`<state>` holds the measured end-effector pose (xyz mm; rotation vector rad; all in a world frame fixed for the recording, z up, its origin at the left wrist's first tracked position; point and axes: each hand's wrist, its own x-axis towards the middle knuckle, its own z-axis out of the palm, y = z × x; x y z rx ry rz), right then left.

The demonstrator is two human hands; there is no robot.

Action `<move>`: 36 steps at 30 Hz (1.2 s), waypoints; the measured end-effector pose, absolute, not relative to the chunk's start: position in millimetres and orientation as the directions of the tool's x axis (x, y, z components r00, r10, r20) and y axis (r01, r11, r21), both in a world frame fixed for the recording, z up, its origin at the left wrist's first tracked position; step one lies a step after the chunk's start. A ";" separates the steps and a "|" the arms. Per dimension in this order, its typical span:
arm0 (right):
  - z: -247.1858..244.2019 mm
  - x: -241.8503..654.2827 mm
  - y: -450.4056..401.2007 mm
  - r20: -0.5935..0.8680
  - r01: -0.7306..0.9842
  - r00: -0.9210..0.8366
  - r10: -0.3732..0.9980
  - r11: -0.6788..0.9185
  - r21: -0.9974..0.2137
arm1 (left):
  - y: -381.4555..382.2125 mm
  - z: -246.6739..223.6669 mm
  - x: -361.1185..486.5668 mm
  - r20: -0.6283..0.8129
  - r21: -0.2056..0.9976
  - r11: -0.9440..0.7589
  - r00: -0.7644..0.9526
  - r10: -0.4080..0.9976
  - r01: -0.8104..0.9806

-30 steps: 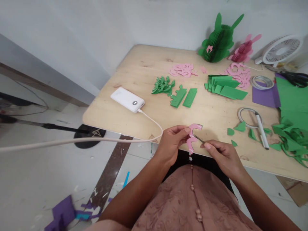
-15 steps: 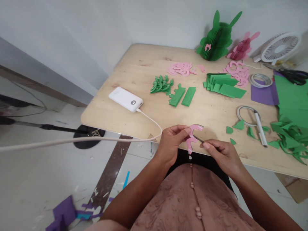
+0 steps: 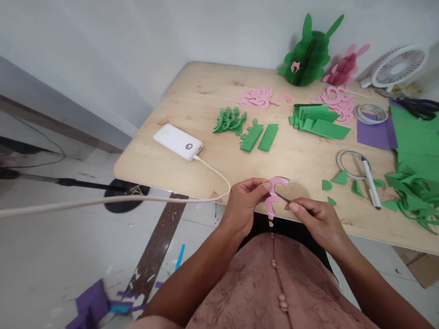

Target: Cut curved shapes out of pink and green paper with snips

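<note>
My left hand (image 3: 244, 201) pinches a curved pink paper cutout (image 3: 273, 190) between thumb and fingers, over the table's front edge. Several short white strips, like tape, lie on the cutout, and a dark edge shows behind its upper end. My right hand (image 3: 313, 219) is closed around thin dark tweezers (image 3: 283, 198). Their tip points left and touches, or almost touches, the inner curve of the pink cutout. Most of the tweezers' length is hidden in my right fingers.
On the wooden table (image 3: 192, 100) lie a white power bank (image 3: 178, 140), green folded pieces (image 3: 252, 136), pink cutouts (image 3: 257, 97), tape rolls (image 3: 372, 114), a white pen (image 3: 371, 185) and green scraps (image 3: 414, 196). Behind stand a green paper rabbit (image 3: 308, 59) and a fan (image 3: 398, 68).
The view has shifted very slightly. Both hands, the pink cutout and the tweezers keep almost the same position.
</note>
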<state>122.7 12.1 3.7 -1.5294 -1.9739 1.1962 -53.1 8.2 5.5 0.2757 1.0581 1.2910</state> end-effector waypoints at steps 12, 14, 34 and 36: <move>3.0 120.4 9.1 -0.192 0.580 -0.334 0.923 0.041 -0.814 | 6.0 8.5 -49.7 -0.488 0.675 0.300 -0.103 0.867 -0.674; 3.2 119.7 8.3 -0.190 0.575 -0.321 0.928 0.031 -0.818 | 5.9 9.1 -49.3 -0.498 0.668 0.303 -0.106 0.861 -0.679; 6.3 133.1 17.6 -0.186 0.671 -0.310 0.933 0.075 -0.738 | 10.8 3.1 -56.3 -0.517 0.698 0.356 -0.093 0.851 -0.621; 8.9 135.6 20.5 -0.188 0.672 -0.327 0.926 0.088 -0.736 | 11.5 2.1 -58.0 -0.517 0.704 0.371 -0.079 0.852 -0.605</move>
